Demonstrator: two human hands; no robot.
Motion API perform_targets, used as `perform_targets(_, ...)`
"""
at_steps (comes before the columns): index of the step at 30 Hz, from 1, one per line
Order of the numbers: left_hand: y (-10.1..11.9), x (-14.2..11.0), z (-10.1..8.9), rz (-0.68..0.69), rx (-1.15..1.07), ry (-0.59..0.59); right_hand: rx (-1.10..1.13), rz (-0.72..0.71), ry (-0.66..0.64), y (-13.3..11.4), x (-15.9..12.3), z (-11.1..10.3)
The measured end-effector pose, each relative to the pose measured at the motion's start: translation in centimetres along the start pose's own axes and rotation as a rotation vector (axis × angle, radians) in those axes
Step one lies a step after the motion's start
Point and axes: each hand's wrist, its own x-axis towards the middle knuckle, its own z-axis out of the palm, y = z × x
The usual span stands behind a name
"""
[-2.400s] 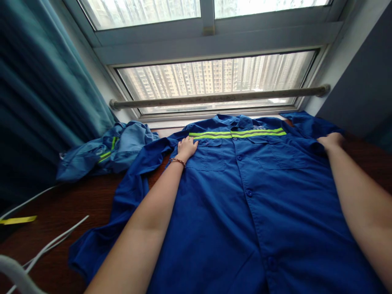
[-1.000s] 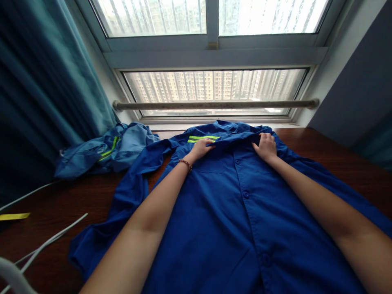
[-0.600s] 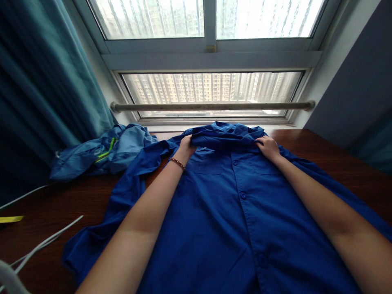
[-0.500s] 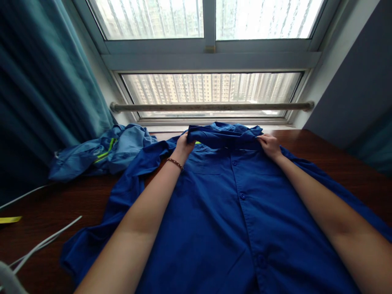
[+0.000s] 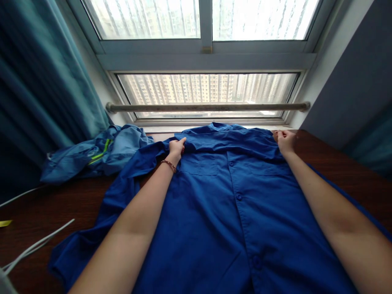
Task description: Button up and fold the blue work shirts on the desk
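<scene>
The blue shirt (image 5: 202, 212) is lying across the table (image 5: 339, 159), from the centre of the frame to its bottom edge. The left hand's (image 5: 175, 150) fingers are clenching its upper cloth at one side; the right hand's (image 5: 286, 141) are pinching it opposite. If the hands are pulling unevenly, that raised layer could skew or crease, and the left forearm, lying over the sleeve (image 5: 118, 198), could drag it.

The shirt (image 5: 202, 212) is matt, creased cloth; the table (image 5: 92, 192) looks like smooth, dark-grained wood; the curtain (image 5: 45, 73) is softly sheened cloth.
</scene>
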Motion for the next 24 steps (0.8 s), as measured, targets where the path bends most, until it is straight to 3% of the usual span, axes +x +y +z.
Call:
perform_targets(3, 0.0, 0.5, 0.1, 0.057, -0.033, 0.091, -0.014, -0.098, -0.026, -1.2, -0.7, -0.2)
perform_targets(7, -0.1, 0.6, 0.5, -0.041, -0.172, 0.072, -0.137, -0.473, -0.347, -2.9, -1.9, -0.1)
perform_targets(10, -0.1, 0.5, 0.3, -0.135, -0.227, -0.004, -0.202, -0.616, -0.524, -3.7, -2.6, 0.4)
perform_targets(15, 0.3, 0.7, -0.7, -0.258, -0.306, -0.119, -0.127, -0.575, -0.730, -4.4, -2.4, 1.5)
perform_targets(19, 0.7, 0.9, -0.8, -0.257, -0.345, -0.106, -0.128, -0.516, -0.881, -4.8, -2.0, 2.4)
perform_targets(22, 1.0, 0.9, -0.6, -0.180, -0.364, -0.042, -0.211, -0.482, -0.810, -4.6, -1.6, 2.1)
perform_targets(24, 1.1, 0.9, -0.5, -0.129, -0.351, 0.019, -0.386, -0.332, -0.673, -4.1, -1.2, 1.4)
